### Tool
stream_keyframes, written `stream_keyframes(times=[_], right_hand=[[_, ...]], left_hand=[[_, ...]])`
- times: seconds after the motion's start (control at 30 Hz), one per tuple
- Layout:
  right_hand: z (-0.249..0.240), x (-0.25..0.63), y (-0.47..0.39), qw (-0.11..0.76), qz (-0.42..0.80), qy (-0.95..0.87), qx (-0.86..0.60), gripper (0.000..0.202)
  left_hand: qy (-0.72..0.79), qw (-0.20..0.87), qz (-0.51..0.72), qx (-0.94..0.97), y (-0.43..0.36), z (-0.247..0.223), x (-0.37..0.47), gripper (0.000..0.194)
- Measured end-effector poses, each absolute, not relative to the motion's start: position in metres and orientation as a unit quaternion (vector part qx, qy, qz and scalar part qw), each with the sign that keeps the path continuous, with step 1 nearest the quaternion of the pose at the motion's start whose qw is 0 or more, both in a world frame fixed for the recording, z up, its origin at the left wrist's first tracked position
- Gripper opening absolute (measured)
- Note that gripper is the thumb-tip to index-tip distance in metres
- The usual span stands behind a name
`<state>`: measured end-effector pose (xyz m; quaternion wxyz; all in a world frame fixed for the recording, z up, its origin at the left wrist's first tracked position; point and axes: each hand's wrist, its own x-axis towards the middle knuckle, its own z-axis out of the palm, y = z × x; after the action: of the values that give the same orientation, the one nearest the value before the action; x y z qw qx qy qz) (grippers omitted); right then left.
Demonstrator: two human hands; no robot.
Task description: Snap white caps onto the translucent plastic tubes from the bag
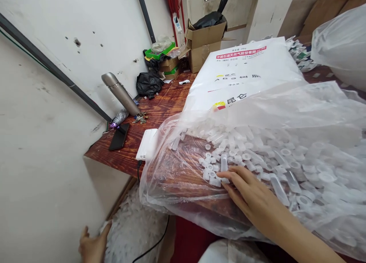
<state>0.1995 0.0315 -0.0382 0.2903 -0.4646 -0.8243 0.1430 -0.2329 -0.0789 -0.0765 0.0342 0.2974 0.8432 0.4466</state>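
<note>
My right hand (pixel 248 194) lies flat, fingers spread, on a heap of small clear plastic parts (pixel 248 156) spilling from an opened clear plastic bag (pixel 171 179) on the wooden table (pixel 160 106). Its fingertips touch the short tubes and caps at the heap's near edge. My left hand (pixel 92 246) is low at the bottom left, below the table edge, touching the rim of another clear bag full of the same parts (pixel 134 228). Whether it grips the bag film is unclear.
A large white printed sack (pixel 243 72) lies behind the heap. A metal flask (pixel 120 92), keys (pixel 140 119), a black phone (pixel 119 136) and a white power bank (pixel 146 148) sit by the wall. Cardboard boxes (pixel 203 45) and black bags stand at the far end.
</note>
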Motion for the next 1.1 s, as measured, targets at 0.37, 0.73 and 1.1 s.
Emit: stream_keyframes(times=[0.37,0.73,1.1], right_hand=[[-0.056,0.199,0.037,0.295,0.108,-0.828,-0.464,0.027],[-0.065,0.220,0.028,0.317,0.148,-0.828,-0.438,0.036],[-0.036,0.223,0.021,0.424,0.316,-0.686,-0.500,0.022]], left_hand=[[0.577,0.050,0.199,0.791,0.067,0.009,-0.080,0.022],[0.577,0.053,0.121,0.806,0.134,-0.004,-0.064,0.025],[0.573,0.318,0.286,0.699,0.061,0.019,-0.028,0.027]])
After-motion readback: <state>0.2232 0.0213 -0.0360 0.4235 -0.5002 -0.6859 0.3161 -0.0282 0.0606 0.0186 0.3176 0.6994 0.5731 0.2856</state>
